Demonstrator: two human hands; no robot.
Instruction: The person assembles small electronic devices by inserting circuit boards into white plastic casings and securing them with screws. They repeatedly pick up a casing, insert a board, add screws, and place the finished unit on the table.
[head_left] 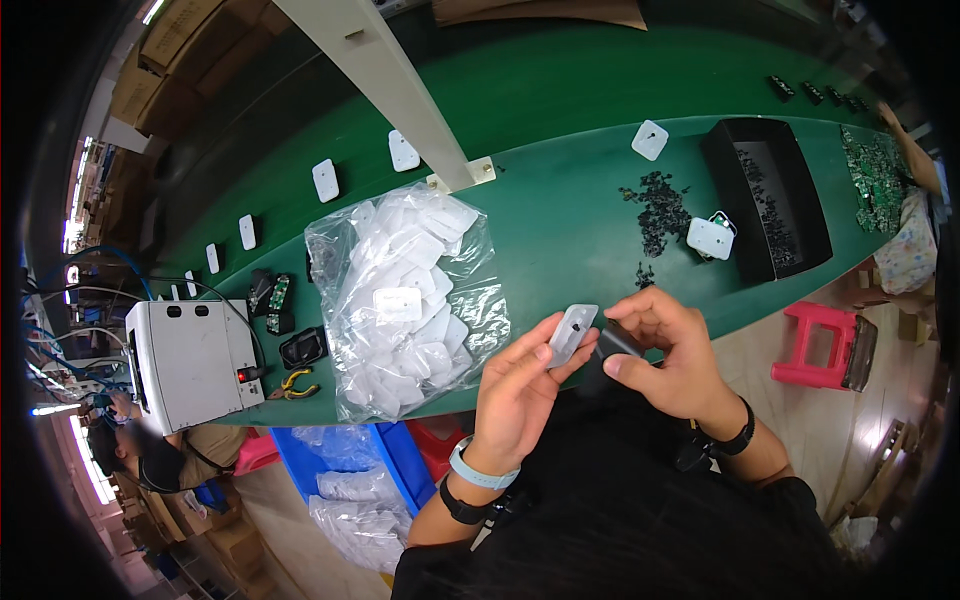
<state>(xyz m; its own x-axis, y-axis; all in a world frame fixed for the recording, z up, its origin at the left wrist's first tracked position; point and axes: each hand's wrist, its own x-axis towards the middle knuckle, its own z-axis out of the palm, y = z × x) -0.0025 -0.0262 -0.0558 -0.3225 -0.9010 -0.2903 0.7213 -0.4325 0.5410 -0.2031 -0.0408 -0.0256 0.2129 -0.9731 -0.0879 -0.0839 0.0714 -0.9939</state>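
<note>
Green felt-like matting covers the long curved table (560, 200). Above its near edge we see our left hand (520, 390) pinching a flat translucent white plastic cover with a small dark hole (572, 333), while our right hand (670, 350) grips a small black block-shaped part (615, 342) against it. Just left lies a crinkled clear plastic bag (405, 290) full of similar white covers. Farther right, an open black rectangular tray (765, 195) holds small dark pieces.
</note>
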